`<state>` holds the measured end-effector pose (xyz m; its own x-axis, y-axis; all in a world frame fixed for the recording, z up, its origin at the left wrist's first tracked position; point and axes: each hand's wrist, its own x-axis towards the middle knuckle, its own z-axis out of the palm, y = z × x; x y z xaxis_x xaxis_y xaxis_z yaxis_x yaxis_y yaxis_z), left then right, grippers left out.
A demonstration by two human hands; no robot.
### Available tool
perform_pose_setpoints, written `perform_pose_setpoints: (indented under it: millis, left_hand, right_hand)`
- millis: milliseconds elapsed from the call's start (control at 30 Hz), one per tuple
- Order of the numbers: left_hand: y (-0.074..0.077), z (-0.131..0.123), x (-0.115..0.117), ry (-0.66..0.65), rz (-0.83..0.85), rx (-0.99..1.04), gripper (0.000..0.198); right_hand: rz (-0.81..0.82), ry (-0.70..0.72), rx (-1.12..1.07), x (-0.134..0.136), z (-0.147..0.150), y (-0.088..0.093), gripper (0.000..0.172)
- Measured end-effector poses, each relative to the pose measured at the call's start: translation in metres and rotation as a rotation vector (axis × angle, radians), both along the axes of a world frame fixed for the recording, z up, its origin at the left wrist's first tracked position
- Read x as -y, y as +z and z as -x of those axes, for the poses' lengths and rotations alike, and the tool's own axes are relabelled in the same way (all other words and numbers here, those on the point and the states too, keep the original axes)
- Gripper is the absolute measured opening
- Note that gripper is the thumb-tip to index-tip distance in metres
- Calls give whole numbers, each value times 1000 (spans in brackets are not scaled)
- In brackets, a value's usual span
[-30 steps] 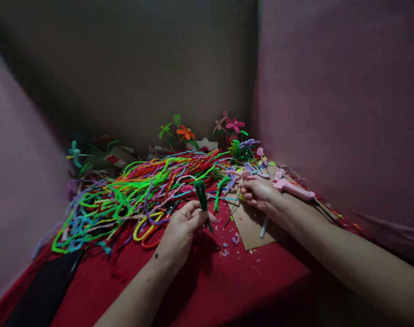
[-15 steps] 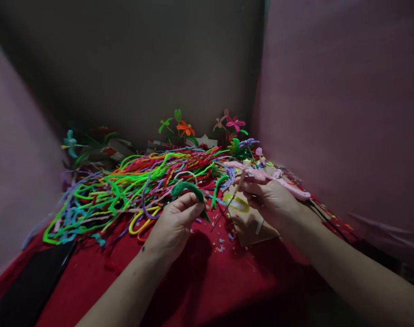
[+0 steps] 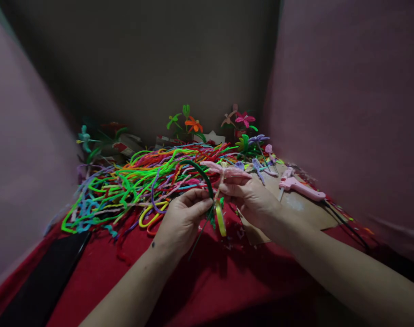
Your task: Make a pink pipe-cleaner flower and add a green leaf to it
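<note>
My left hand (image 3: 184, 220) pinches a dark green curved leaf (image 3: 204, 174) near its lower end, and the leaf arches up and to the left. Close beside it, my right hand (image 3: 252, 200) holds a pink pipe-cleaner flower (image 3: 232, 172) by its stem, just under the petals. The thin stem runs down past the fingertips of my left hand. A yellow tape roll (image 3: 221, 219) hangs below the flower between the hands. Where leaf and stem meet is partly hidden by my fingers.
A heap of coloured pipe cleaners (image 3: 132, 181) spreads at the left and centre. A pink glue gun (image 3: 302, 187) lies on cardboard (image 3: 316, 217) at the right. Finished flowers (image 3: 194, 124) stand behind. A black flat object (image 3: 46, 277) lies front left.
My hands have come together, bringing the green leaf beside the flower's stem. The yellow roll has gone from the cardboard to hanging between the hands. The view has shifted slightly.
</note>
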<state>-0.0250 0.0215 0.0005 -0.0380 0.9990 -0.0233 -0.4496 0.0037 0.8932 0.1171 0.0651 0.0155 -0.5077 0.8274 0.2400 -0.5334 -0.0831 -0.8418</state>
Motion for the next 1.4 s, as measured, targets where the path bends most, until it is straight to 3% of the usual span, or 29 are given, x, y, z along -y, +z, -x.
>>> perform_pose_setpoints:
  millis: [100,233,433,667,833,967,1067,1233,1400]
  left_hand:
    - [0,1,-1,17,4,-16,16]
    - [0,2,0,-8,18,-87,11]
    - [0,1,4,-29,16,-215,17]
    - [3,-7,8,29,-19,-413,15]
    - [8,-9,9,126,-31,-532,12]
    - [7,-3,7,128,-44,-510,13]
    - [6,-1,7,123,-58,-485,13]
    - [10,-2,10,135,-48,-462,12]
    - [12,-5,10,187,13,-464,15]
  right_hand:
    - [-25,0,2,-4,3,-3,22]
    - [-76,-74,15,-6,3,-9,9]
    - [-140,-149,3,-6,2,-12,8]
    - [-138,-124,34,1,4,-3,12]
    - [-100,-229,70,2,7,-11,13]
    - [-36,-118,203,8,8,-22,24]
    - [-81,-16,232,11,8,-26,29]
    - [-238,11,319,8,7,-25,15]
    - [-330,-155,430,4,4,-22,4]
